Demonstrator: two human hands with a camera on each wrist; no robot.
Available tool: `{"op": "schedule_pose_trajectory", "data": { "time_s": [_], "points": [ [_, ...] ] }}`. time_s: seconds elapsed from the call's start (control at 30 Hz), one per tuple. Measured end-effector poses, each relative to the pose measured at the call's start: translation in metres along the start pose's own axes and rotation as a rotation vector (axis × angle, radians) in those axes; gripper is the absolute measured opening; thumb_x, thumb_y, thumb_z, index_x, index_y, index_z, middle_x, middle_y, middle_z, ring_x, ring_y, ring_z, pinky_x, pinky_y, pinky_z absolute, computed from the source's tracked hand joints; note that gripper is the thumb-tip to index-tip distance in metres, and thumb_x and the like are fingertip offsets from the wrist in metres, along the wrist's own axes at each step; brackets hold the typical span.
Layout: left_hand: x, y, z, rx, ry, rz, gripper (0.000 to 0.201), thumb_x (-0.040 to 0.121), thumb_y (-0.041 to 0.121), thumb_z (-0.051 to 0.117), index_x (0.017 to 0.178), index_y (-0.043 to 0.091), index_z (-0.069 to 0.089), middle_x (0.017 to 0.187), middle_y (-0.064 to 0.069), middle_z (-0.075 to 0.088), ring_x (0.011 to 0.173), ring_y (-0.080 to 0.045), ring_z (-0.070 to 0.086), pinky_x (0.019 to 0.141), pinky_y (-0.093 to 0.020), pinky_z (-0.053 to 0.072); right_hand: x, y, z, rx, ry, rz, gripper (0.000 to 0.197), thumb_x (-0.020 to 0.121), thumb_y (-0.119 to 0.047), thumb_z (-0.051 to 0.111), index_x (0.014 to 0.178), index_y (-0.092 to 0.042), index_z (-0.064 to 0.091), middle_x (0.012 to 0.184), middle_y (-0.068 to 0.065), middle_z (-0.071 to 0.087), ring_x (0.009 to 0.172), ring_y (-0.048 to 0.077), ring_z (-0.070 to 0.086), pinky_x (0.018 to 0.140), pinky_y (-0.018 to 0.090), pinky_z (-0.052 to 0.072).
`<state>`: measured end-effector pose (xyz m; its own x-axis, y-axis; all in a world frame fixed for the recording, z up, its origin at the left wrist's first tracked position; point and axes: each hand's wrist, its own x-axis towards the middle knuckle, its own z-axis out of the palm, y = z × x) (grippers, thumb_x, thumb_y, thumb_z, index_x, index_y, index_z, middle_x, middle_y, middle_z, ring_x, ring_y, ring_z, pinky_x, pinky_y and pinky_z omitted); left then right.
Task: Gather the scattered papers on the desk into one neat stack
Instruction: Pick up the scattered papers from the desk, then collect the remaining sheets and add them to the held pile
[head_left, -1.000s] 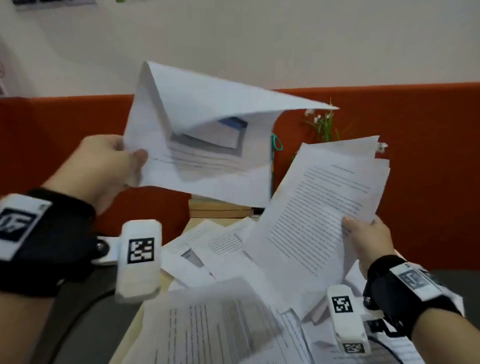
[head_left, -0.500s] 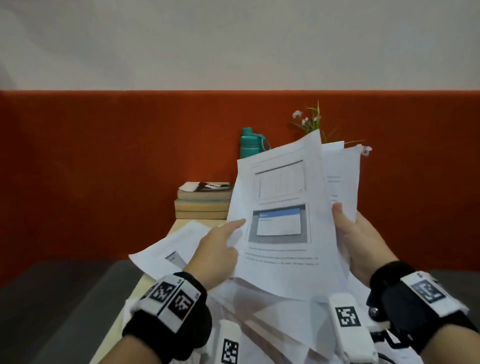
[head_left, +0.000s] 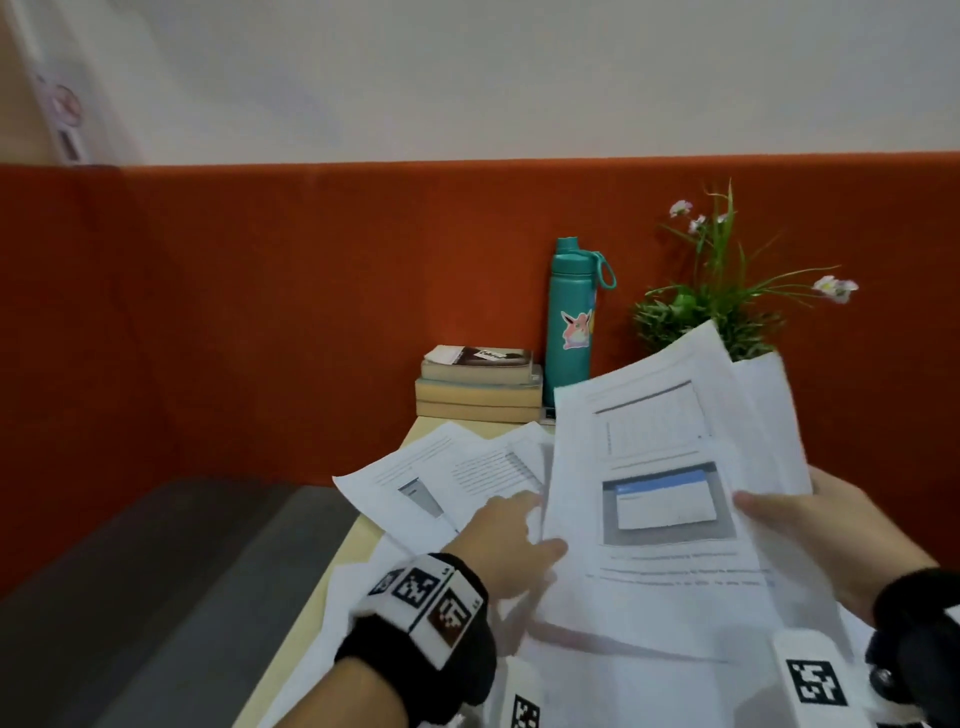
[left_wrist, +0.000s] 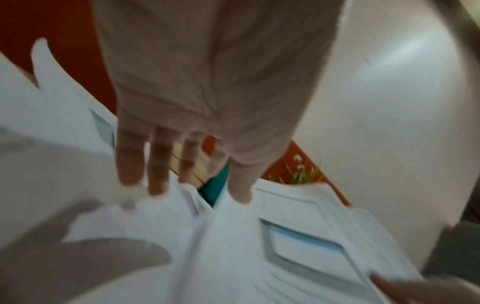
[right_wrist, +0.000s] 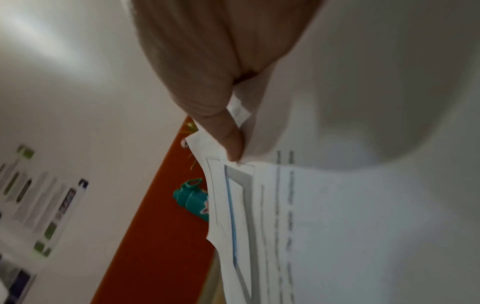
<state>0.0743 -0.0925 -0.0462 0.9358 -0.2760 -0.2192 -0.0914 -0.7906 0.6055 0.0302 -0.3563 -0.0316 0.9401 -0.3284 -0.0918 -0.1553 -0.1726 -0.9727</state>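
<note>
My right hand (head_left: 810, 525) grips a fanned bundle of printed papers (head_left: 660, 467) by its right edge, thumb on the front sheet, raised above the desk. In the right wrist view the thumb (right_wrist: 231, 142) pinches those sheets (right_wrist: 337, 216). My left hand (head_left: 506, 540) is open, fingers straight, beside the bundle's lower left edge and just above scattered papers (head_left: 415, 478) lying on the desk. The left wrist view shows the straight fingers (left_wrist: 130, 164) over loose sheets (left_wrist: 145, 218). More sheets (head_left: 623, 675) lie under the bundle.
A light wooden desk (head_left: 332, 577) ends at its left edge beside a grey surface (head_left: 156, 597). At the back stand stacked books (head_left: 478, 384), a teal bottle (head_left: 569, 322) and a flowering plant (head_left: 711, 296) against a red partition (head_left: 260, 312).
The left hand laid its raised sheet on the right hand's bundle, let go, and dropped toward the desk papers. The bundle now leans further right.
</note>
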Motion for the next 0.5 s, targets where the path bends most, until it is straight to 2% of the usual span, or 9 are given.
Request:
{"op": "schedule_pose_trajectory", "data": {
  "time_s": [0.03,0.1,0.13,0.2,0.27,0.3,0.37,0.43,0.5],
  "points": [
    [0.002,-0.012,-0.010,0.021,0.051,-0.077,0.063,0.093,0.045,0.050,0.148,0.019,0.032,0.149,-0.010,0.039,0.131,-0.029,0.046,0.109,-0.040,0.039,0.000,0.000,-0.007,0.032,0.034,0.006,0.056,0.072,-0.014,0.077,0.125,-0.013,0.060,0.110,0.014,0.072,0.097,0.037,0.069,0.094,0.057,0.048],
    [0.014,-0.039,-0.028,0.116,0.126,-0.281,0.071,0.090,0.057,0.046,0.144,0.012,0.037,0.144,-0.014,0.044,0.127,-0.031,0.049,0.104,-0.042,0.042,0.010,0.010,-0.025,0.060,0.110,0.021,0.089,0.040,-0.034,0.088,0.123,-0.017,0.063,0.111,0.011,0.073,0.097,0.036,0.070,0.093,0.060,0.047],
    [0.020,-0.053,-0.034,0.138,0.124,-0.367,0.075,0.088,0.061,0.043,0.141,0.008,0.042,0.140,-0.015,0.050,0.123,-0.031,0.053,0.102,-0.041,0.044,0.016,0.018,-0.032,0.062,0.134,0.031,0.094,0.033,-0.038,0.088,0.122,-0.019,0.063,0.110,0.011,0.074,0.097,0.037,0.070,0.091,0.061,0.048],
    [0.031,-0.067,-0.035,0.125,0.110,-0.482,0.089,0.078,0.072,0.040,0.138,0.006,0.048,0.137,-0.015,0.055,0.120,-0.031,0.055,0.102,-0.040,0.043,0.025,0.031,-0.037,0.060,0.134,0.068,0.092,0.032,-0.041,0.086,0.119,-0.022,0.064,0.108,0.012,0.074,0.095,0.039,0.070,0.086,0.062,0.049],
    [0.044,-0.077,-0.029,0.016,0.190,-0.613,0.109,0.062,0.077,0.045,0.143,0.006,0.033,0.142,-0.016,0.046,0.125,-0.033,0.050,0.104,-0.044,0.040,0.027,0.038,-0.033,0.039,0.143,0.083,0.098,0.024,-0.047,0.088,0.116,-0.023,0.066,0.104,0.010,0.076,0.094,0.039,0.071,0.084,0.061,0.051],
    [0.045,-0.075,-0.028,-0.030,0.243,-0.663,0.114,0.060,0.076,0.050,0.144,0.005,0.023,0.143,-0.017,0.042,0.126,-0.034,0.048,0.104,-0.045,0.040,0.026,0.041,-0.031,0.040,0.140,0.094,0.091,0.031,-0.044,0.089,0.117,-0.023,0.065,0.104,0.010,0.076,0.094,0.039,0.071,0.084,0.061,0.051],
    [0.044,-0.063,-0.025,-0.027,0.310,-0.677,0.109,0.069,0.068,0.055,0.146,0.005,0.010,0.146,-0.018,0.036,0.129,-0.035,0.043,0.106,-0.045,0.038,0.020,0.038,-0.022,0.044,0.116,0.113,0.061,0.063,-0.026,0.082,0.120,-0.020,0.063,0.108,0.012,0.074,0.096,0.040,0.069,0.088,0.063,0.048],
    [0.045,-0.046,-0.021,-0.004,0.353,-0.587,0.094,0.082,0.047,0.057,0.149,0.011,0.002,0.147,-0.017,0.035,0.130,-0.035,0.042,0.108,-0.049,0.036,0.022,0.037,-0.019,0.042,0.126,0.111,0.044,0.078,-0.013,0.071,0.122,-0.017,0.062,0.109,0.015,0.073,0.097,0.041,0.069,0.092,0.064,0.045],
    [0.052,-0.031,-0.018,0.034,0.438,-0.380,0.067,0.085,0.019,0.053,0.143,0.020,0.020,0.138,-0.009,0.049,0.125,-0.032,0.045,0.102,-0.049,0.034,0.024,0.041,-0.016,0.060,0.123,0.116,0.039,0.081,-0.009,0.067,0.120,-0.014,0.063,0.106,0.017,0.073,0.095,0.042,0.069,0.092,0.064,0.045]
  ]
}}
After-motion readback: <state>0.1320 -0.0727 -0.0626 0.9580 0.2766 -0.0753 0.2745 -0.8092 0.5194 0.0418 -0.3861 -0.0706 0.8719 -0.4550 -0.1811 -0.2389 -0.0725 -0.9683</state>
